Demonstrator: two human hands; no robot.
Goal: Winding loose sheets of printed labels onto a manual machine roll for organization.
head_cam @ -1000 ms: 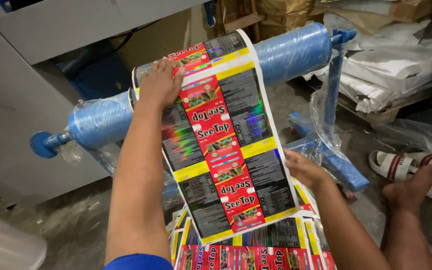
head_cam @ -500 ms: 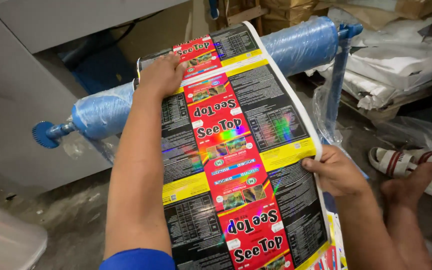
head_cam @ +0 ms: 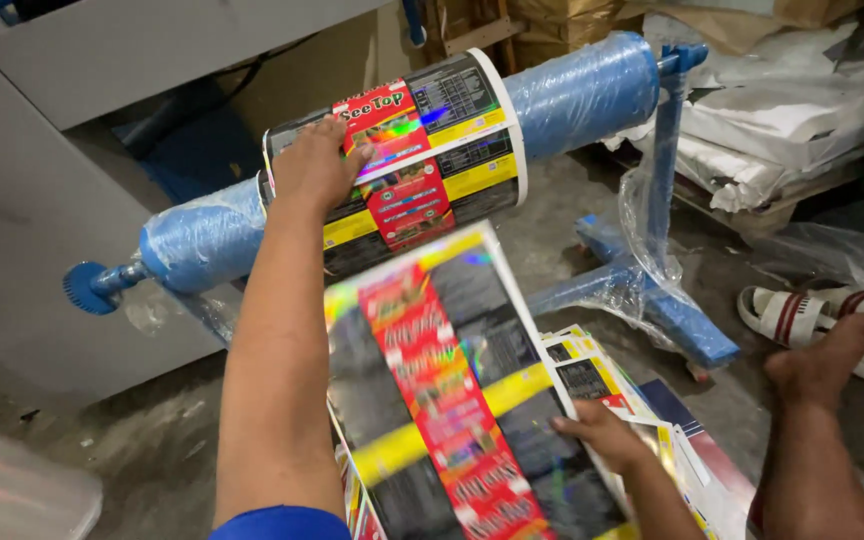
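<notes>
The printed film (head_cam: 472,400), black with a red middle stripe and yellow bands, hangs in a long strip from its roll (head_cam: 422,150) down toward the person, its long axis running away from the right hand toward the left. The left hand (head_cam: 314,160) lies flat and spread on top of the roll, gripping nothing. The right hand (head_cam: 602,435) pinches the strip's right edge, low (motion-blurred there). Just beyond stand the blue-wrapped roller (head_cam: 572,95), its stand (head_cam: 664,150), a bare foot (head_cam: 827,350) and a sandal (head_cam: 792,312).
</notes>
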